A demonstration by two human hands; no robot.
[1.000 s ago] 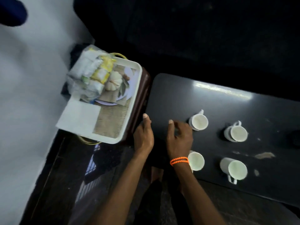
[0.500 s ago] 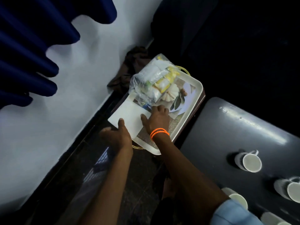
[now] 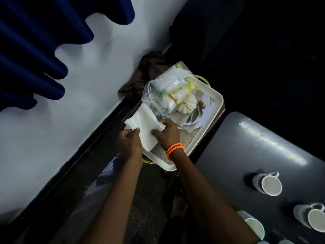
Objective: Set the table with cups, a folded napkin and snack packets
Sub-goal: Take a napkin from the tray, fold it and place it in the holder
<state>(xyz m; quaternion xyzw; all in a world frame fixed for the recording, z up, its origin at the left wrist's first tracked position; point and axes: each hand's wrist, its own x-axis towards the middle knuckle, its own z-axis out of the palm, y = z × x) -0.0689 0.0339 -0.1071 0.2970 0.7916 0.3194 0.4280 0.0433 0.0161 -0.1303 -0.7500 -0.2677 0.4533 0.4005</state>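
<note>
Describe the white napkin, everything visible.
The white napkin is a thin, soft paper-like sheet, creased and partly lifted off the near-left corner of the white tray. The left hand pinches its near edge; the right hand grips its right side. Its far edge meets the clear packet bag.

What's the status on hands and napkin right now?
Both hands on the napkin: left hand pinches its near edge, right hand grips the far side. Napkin lifted over the tray. Bag of snack packets crowds it; cups wait on table.
</note>
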